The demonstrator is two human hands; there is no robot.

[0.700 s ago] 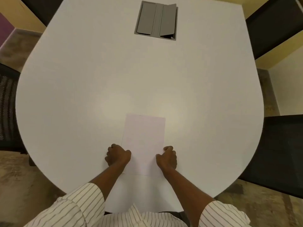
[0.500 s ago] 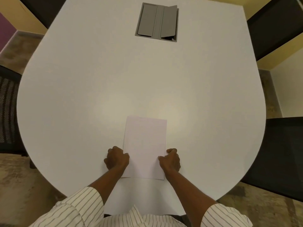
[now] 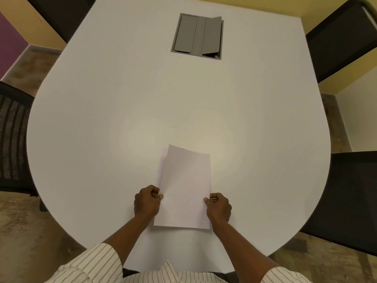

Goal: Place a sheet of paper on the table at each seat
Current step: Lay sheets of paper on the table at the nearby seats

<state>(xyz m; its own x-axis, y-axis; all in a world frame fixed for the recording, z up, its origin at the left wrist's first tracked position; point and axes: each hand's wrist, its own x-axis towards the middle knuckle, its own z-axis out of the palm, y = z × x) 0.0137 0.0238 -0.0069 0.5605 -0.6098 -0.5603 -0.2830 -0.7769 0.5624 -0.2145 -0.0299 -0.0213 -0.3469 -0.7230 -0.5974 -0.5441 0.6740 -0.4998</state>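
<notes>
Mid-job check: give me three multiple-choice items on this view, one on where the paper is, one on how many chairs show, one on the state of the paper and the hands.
1. Where is the paper?
A. On the grey hatch
B. On the near part of the table, in front of the person
C. On a chair

2. How many dark chairs show around the table?
A. One
B. Two
C. Four

3. What state is the paper in?
A. Lying flat, untouched
B. Pinched at both side edges, far left corner lifted
C. Crumpled into a ball

Answers:
1 B: it sits well short of the cable hatch, near the table's near edge.
2 C: two chairs show on the left, two on the right.
3 B: the left hand and right hand grip its sides, and the far left corner curls up.
</notes>
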